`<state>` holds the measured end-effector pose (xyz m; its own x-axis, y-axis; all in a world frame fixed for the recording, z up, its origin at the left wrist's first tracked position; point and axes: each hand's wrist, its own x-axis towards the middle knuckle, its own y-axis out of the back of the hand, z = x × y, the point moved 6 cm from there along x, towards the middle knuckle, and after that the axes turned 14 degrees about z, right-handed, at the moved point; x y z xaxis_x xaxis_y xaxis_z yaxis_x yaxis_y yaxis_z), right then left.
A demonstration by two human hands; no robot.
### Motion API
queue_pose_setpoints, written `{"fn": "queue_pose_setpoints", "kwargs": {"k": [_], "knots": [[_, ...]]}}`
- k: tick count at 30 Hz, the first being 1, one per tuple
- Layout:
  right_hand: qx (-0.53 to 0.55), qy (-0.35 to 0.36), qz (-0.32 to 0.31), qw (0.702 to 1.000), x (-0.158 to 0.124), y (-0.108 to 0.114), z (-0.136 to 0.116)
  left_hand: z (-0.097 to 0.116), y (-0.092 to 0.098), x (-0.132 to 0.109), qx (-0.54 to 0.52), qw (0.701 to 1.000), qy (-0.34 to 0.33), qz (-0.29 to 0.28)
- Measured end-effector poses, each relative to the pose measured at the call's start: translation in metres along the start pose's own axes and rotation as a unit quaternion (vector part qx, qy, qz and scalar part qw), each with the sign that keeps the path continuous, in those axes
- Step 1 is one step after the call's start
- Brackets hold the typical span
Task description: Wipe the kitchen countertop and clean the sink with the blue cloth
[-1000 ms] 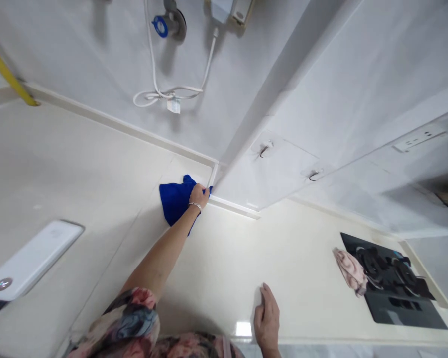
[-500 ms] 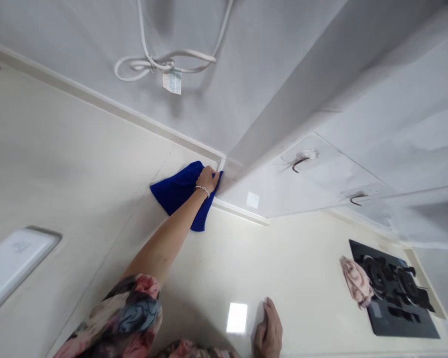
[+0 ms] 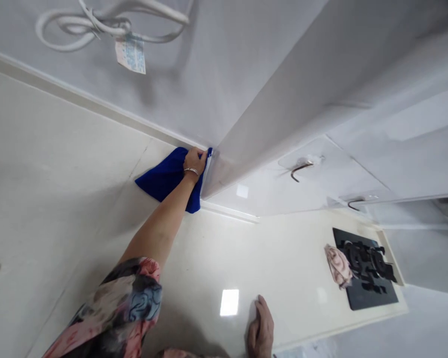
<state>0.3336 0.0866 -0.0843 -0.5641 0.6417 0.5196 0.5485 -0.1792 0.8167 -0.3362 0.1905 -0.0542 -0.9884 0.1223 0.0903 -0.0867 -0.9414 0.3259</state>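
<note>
My left hand (image 3: 195, 160) is stretched far out and closed on a blue cloth (image 3: 164, 178). It presses the cloth into the back corner where the cream countertop (image 3: 283, 258) meets the grey wall. A thin bracelet circles that wrist, and a flowered sleeve covers my upper arm. My right hand (image 3: 261, 330) lies flat on the counter near its front edge, fingers stretched out and together, holding nothing.
A black gas hob (image 3: 366, 268) is set into the counter at the right, with a pink crumpled cloth (image 3: 338, 266) at its left edge. Two metal hooks (image 3: 300, 169) stick to the wall. A coiled white cable with a tag (image 3: 130, 52) hangs above.
My left hand has pushed the blue cloth further back into the corner. The view has swung, so the white appliance at the left has nearly left the picture. My right hand stays put.
</note>
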Motion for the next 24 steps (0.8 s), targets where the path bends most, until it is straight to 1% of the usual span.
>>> {"fn": "queue_pose_setpoints", "kwargs": {"k": [2, 4, 6, 9, 11, 12, 14, 16, 18, 20, 21, 22, 23, 24], "knots": [[0.012, -0.011, 0.009, 1.000, 0.004, 0.000, -0.003, -0.006, 0.007, 0.001, -0.036, 0.999, 0.002, 0.013], [0.020, -0.023, 0.016, 0.999, 0.006, -0.001, -0.004, -0.008, 0.022, -0.004, -0.049, 0.998, -0.003, 0.024], [0.026, -0.029, 0.022, 0.999, 0.007, -0.002, -0.005, -0.007, 0.048, -0.016, -0.050, 0.997, -0.023, 0.045], [0.034, -0.037, 0.033, 0.998, 0.006, -0.004, -0.005, -0.007, 0.094, -0.041, -0.040, 0.992, -0.064, 0.097], [0.043, -0.037, 0.032, 0.998, 0.006, -0.007, -0.004, -0.011, 0.121, -0.062, -0.013, 0.987, -0.096, 0.126], [0.046, -0.036, 0.032, 0.998, 0.006, -0.008, -0.005, -0.013, 0.130, -0.072, 0.027, 0.984, -0.119, 0.130], [0.050, -0.033, 0.037, 0.998, 0.006, -0.009, -0.005, -0.018, 0.138, -0.092, 0.108, 0.977, -0.163, 0.091], [0.054, -0.031, 0.048, 0.997, 0.006, -0.010, -0.005, -0.021, 0.140, -0.112, 0.154, 0.967, -0.202, 0.026], [0.061, -0.025, 0.055, 0.996, 0.007, -0.011, -0.005, -0.019, 0.143, -0.132, 0.157, 0.957, -0.242, -0.033], [0.069, -0.016, 0.060, 0.996, 0.007, -0.013, -0.005, -0.014, 0.150, -0.148, 0.150, 0.945, -0.279, -0.082], [0.074, -0.012, 0.063, 0.995, 0.007, -0.013, -0.005, -0.013, 0.156, -0.153, 0.151, 0.940, -0.291, -0.091], [0.079, -0.008, 0.067, 0.995, 0.007, -0.014, -0.005, -0.012, 0.166, -0.155, 0.158, 0.941, -0.290, -0.077], [0.083, -0.004, 0.071, 0.994, 0.007, -0.014, -0.005, -0.014, 0.179, -0.153, 0.174, 0.945, -0.273, -0.042], [0.088, 0.000, 0.075, 0.993, 0.007, -0.013, -0.005, -0.018, 0.194, -0.150, 0.199, 0.951, -0.235, 0.004]]}}
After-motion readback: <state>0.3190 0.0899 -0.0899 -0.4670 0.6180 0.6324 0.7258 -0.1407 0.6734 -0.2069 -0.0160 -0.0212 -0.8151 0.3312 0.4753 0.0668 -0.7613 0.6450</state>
